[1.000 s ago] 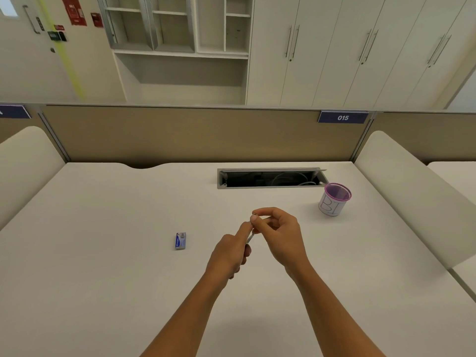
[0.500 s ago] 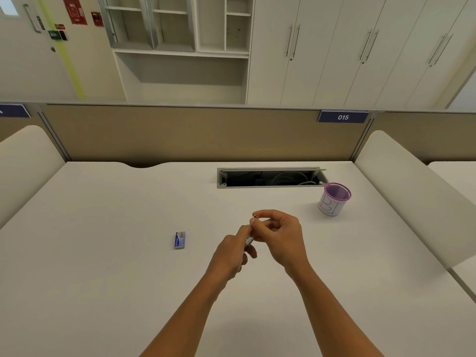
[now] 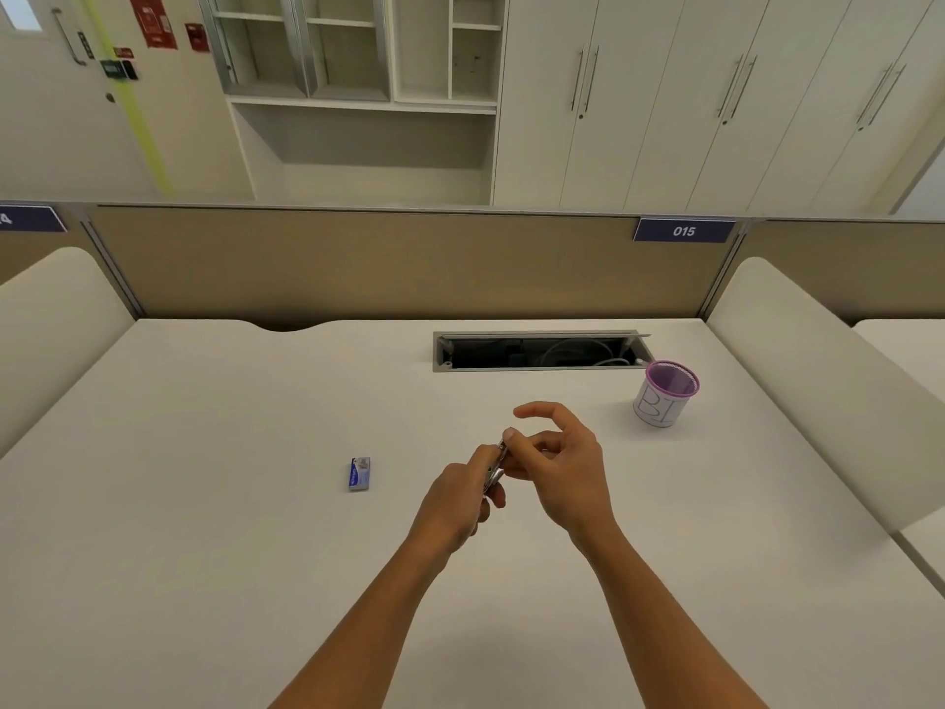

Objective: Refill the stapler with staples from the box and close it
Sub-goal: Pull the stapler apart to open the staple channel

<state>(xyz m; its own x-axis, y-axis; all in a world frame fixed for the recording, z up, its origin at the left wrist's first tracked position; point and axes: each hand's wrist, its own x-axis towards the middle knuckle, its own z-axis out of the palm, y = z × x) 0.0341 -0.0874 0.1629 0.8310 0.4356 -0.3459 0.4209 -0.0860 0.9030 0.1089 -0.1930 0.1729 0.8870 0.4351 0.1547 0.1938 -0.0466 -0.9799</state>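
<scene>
Stapler: held above the middle of the desk, small and metallic, tilted; whether it is open cannot be told.
Left hand: grip clamped around the stapler's near end.
Right hand: thumb and a fingertip pinched on the stapler's far tip, the other fingers spread.
Box: lying on the desk to the left, apart from both hands.
Step in hand: judged as the top being pulled open.
Advice: the body should be kept steady in the left hand while the top is lifted gently, so nothing is bent.
</scene>
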